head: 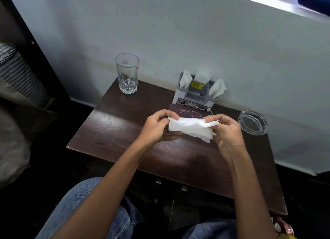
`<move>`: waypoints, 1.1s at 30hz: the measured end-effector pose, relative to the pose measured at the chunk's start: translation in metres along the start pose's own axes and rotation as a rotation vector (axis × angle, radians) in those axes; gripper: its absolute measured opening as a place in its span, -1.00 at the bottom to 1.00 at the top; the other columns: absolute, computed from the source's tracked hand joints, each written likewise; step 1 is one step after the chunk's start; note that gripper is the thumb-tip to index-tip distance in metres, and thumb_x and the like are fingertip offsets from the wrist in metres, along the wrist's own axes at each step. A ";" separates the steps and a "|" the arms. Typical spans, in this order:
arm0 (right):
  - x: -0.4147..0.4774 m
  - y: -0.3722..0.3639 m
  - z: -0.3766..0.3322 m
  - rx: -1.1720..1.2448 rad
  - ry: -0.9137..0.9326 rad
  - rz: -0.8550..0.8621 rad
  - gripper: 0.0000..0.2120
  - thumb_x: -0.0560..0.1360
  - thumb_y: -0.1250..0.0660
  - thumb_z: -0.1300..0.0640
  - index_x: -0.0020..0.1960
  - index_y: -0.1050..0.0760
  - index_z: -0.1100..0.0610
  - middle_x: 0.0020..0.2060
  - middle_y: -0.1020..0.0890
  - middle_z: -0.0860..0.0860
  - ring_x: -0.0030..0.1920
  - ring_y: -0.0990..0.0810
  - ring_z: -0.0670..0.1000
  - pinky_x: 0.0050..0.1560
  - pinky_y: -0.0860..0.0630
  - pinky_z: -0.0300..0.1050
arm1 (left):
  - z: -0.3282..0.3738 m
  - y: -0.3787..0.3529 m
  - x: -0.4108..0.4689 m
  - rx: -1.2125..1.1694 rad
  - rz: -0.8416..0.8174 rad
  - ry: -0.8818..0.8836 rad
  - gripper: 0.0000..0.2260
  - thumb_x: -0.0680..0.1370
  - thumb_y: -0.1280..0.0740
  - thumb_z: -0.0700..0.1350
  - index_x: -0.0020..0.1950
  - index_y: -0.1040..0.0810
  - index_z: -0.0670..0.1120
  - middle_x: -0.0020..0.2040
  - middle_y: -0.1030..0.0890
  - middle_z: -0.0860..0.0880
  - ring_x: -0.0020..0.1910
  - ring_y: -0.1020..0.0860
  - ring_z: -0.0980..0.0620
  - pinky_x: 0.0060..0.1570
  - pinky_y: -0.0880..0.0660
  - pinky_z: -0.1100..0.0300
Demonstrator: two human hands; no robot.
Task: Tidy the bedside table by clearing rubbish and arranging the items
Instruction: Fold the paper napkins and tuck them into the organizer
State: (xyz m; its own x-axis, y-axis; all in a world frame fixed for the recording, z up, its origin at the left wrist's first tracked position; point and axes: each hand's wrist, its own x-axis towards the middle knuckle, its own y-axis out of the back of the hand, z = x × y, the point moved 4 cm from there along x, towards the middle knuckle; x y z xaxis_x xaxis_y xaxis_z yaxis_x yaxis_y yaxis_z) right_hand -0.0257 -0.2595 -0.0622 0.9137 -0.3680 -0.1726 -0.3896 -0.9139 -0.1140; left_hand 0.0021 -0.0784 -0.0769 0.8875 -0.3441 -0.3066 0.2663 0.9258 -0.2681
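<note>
Both hands hold a folded white tissue (191,129) above the middle of the dark wooden bedside table (114,131). My left hand (157,127) pinches its left end, my right hand (225,131) pinches its right end. Just behind the tissue lies a maroon spectacle case (187,112) with printed lettering, partly hidden by the tissue. Behind that stands a grey and white organiser caddy (196,94) with white tissues tucked into its compartments.
An empty drinking glass (127,73) stands at the table's back left corner. A clear glass ashtray (253,122) sits at the right edge by the white wall. Bedding lies to the left. A red wrapper (283,227) shows at bottom right. My jeans-clad knees are below the table.
</note>
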 end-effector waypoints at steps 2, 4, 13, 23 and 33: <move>0.001 0.000 -0.001 0.026 0.017 -0.023 -0.56 0.37 -0.21 0.56 -0.49 -0.60 0.14 -0.29 -0.62 0.08 -0.17 -0.57 0.03 -0.25 -0.57 -0.21 | 0.000 0.001 0.000 0.001 0.007 -0.006 -0.69 0.58 -0.07 -0.34 -0.18 -0.53 -0.07 -0.05 -0.60 -0.08 -0.34 -0.65 0.02 -0.29 -0.62 0.20; 0.001 0.000 -0.002 0.034 0.046 -0.047 -0.54 0.38 -0.16 0.57 -0.47 -0.61 0.16 -0.28 -0.64 0.07 -0.14 -0.59 0.04 -0.21 -0.58 -0.19 | 0.000 0.001 0.000 -0.008 0.014 -0.001 -0.67 0.58 -0.05 -0.33 -0.21 -0.52 -0.07 -0.04 -0.60 -0.09 -0.34 -0.66 0.00 -0.34 -0.61 0.21; -0.004 0.002 -0.005 0.013 0.093 -0.065 -0.49 0.33 -0.01 0.60 -0.41 -0.62 0.18 -0.10 -0.64 0.14 -0.02 -0.60 0.09 -0.25 -0.60 -0.16 | -0.003 0.000 0.002 -0.087 0.049 0.039 -0.92 0.54 -0.26 -0.24 -0.08 -0.53 -0.11 0.00 -0.60 -0.14 -0.24 -0.66 -0.09 -0.33 -0.63 0.17; -0.002 -0.003 0.006 0.084 -0.263 -0.108 -0.82 0.51 -0.28 0.11 0.09 -0.49 0.13 -0.10 -0.62 0.08 -0.13 -0.63 0.06 -0.24 -0.64 -0.03 | -0.004 -0.001 0.004 0.011 0.068 -0.106 -0.76 0.48 -0.25 -0.45 -0.10 -0.51 -0.11 -0.12 -0.60 -0.03 -0.22 -0.60 0.06 -0.39 -0.59 0.25; -0.003 0.009 0.007 0.019 -0.163 0.083 -0.71 0.35 -0.31 0.52 -0.10 -0.51 0.16 -0.20 -0.56 0.08 -0.21 -0.59 0.04 -0.36 -0.53 -0.21 | -0.008 0.003 0.012 0.163 0.134 -0.197 -0.73 0.49 -0.25 -0.42 -0.25 -0.48 -0.07 -0.20 -0.54 -0.07 -0.12 -0.54 0.03 -0.27 -0.63 0.15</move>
State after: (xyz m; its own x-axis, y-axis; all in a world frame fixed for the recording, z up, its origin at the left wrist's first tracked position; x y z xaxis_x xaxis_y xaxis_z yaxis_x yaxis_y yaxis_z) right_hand -0.0331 -0.2653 -0.0694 0.8477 -0.4082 -0.3387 -0.4668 -0.8774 -0.1106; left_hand 0.0106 -0.0808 -0.0892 0.9704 -0.1952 -0.1420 0.1850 0.9793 -0.0821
